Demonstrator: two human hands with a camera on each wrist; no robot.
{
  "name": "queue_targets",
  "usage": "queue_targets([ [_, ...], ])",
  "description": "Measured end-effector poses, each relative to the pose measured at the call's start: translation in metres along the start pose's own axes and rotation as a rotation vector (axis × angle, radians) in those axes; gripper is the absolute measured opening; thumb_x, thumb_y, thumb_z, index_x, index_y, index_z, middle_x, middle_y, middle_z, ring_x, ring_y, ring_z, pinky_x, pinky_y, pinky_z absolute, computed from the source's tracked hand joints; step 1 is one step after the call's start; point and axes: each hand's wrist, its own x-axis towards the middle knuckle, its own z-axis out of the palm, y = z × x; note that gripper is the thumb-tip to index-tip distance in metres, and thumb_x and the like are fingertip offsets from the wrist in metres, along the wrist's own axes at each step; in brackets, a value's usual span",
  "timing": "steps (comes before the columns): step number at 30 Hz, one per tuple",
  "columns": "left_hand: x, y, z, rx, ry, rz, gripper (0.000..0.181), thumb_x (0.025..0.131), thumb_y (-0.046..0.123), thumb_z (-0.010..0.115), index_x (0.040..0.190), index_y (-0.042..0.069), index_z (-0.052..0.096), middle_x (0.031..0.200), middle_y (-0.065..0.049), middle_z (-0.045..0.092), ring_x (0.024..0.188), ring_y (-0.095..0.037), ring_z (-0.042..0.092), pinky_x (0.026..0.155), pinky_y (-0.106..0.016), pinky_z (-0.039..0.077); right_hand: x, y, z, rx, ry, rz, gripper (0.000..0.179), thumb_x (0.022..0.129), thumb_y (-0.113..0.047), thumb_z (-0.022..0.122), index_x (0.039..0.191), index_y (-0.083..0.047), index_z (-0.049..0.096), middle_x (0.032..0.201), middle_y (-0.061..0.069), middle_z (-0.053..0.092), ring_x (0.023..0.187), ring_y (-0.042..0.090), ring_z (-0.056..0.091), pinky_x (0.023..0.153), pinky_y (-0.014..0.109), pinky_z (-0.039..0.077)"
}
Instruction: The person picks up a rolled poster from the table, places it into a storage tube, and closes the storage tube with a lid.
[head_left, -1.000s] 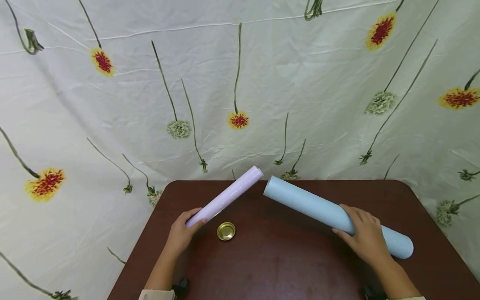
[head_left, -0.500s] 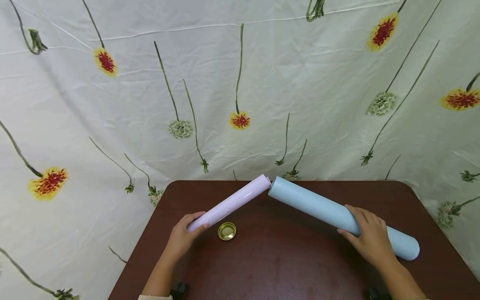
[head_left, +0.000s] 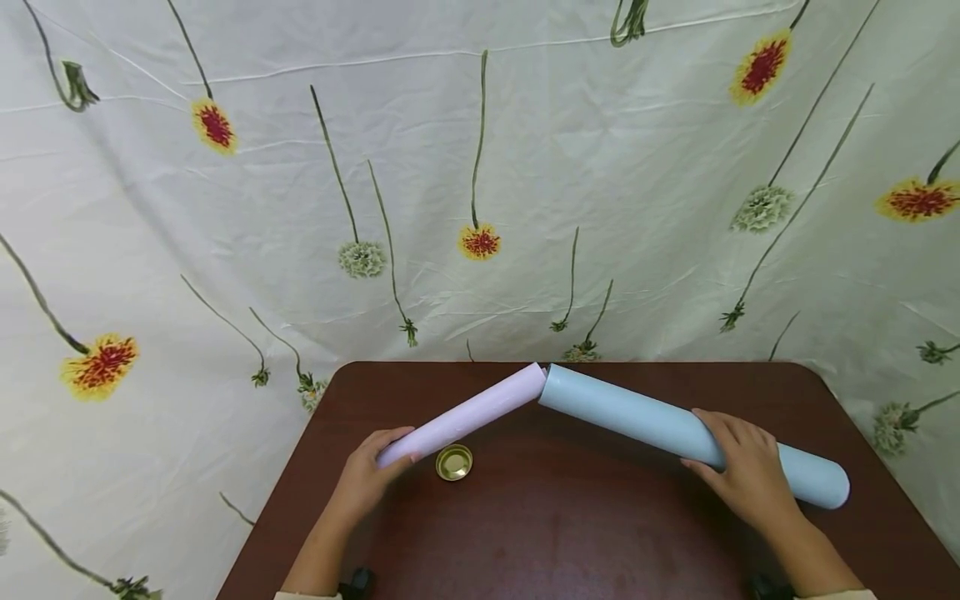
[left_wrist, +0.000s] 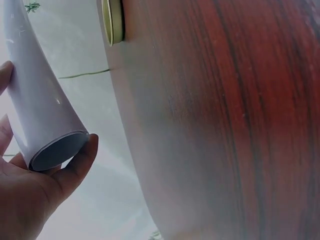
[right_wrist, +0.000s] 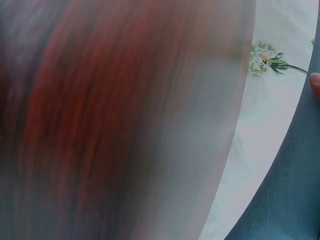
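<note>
Smooth, glossy sheen on the lilac roll (head_left: pixel 465 415), lower centre; matt, finely creased surface on the blue roll (head_left: pixel 622 408), lower right; shiny, metallic-looking gold dish (head_left: pixel 453 462); glossy, wood-grained table (head_left: pixel 570 517); wrinkled cloth (head_left: pixel 645 183) across the upper frame.

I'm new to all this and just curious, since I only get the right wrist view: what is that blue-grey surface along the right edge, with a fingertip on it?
Observer: In the head view it is a long, smooth, light-blue cylinder, material unclear, gripped by the right hand.
Visitor: Oh! And what is the other hand doing?
Observer: The left hand grips a glossy, pale-lilac tube that looks like a rolled sheet.
Visitor: Is anything lying on the dark red-brown, wood-grained table that I can't see?
Observer: Yes, a shallow, round, gold-coloured dish, metallic-looking, near the left hand.
</note>
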Motion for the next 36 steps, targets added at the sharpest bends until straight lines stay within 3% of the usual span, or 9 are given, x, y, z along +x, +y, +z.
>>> queue_targets([
  [24, -0.003, 0.001, -0.007, 0.024, -0.008, 0.075, 0.046, 0.08, 0.025, 0.086, 0.124, 0.023, 0.072, 0.126, 0.0, 0.066, 0.114, -0.018, 0.06, 0.093, -0.035, 0.048, 0.001, 0.01, -0.008, -0.024, -0.043, -0.101, 0.09, 0.059, -0.021, 0.094, 0.14, -0.011, 0.056, 0.125, 0.015, 0.06, 0.113, 0.04, 0.055, 0.091, 0.06, 0.035],
  [29, -0.002, 0.0, -0.007, 0.029, -0.012, 0.055, 0.048, 0.08, 0.026, 0.087, 0.125, 0.021, 0.072, 0.125, -0.003, 0.065, 0.114, -0.021, 0.06, 0.092, -0.038, 0.048, 0.0, 0.011, -0.009, -0.027, -0.05, -0.111, 0.09, 0.06, -0.022, 0.094, 0.141, -0.012, 0.055, 0.126, 0.014, 0.06, 0.113, 0.039, 0.054, 0.092, 0.06, 0.035],
  [36, 0.0, 0.001, -0.007, 0.038, -0.015, -0.047, 0.057, 0.079, 0.037, 0.087, 0.13, 0.018, 0.068, 0.129, -0.009, 0.061, 0.114, -0.026, 0.058, 0.093, -0.042, 0.046, -0.003, 0.013, -0.012, -0.034, -0.053, -0.112, 0.091, 0.059, -0.021, 0.094, 0.141, -0.012, 0.055, 0.126, 0.015, 0.06, 0.113, 0.039, 0.055, 0.092, 0.06, 0.035],
])
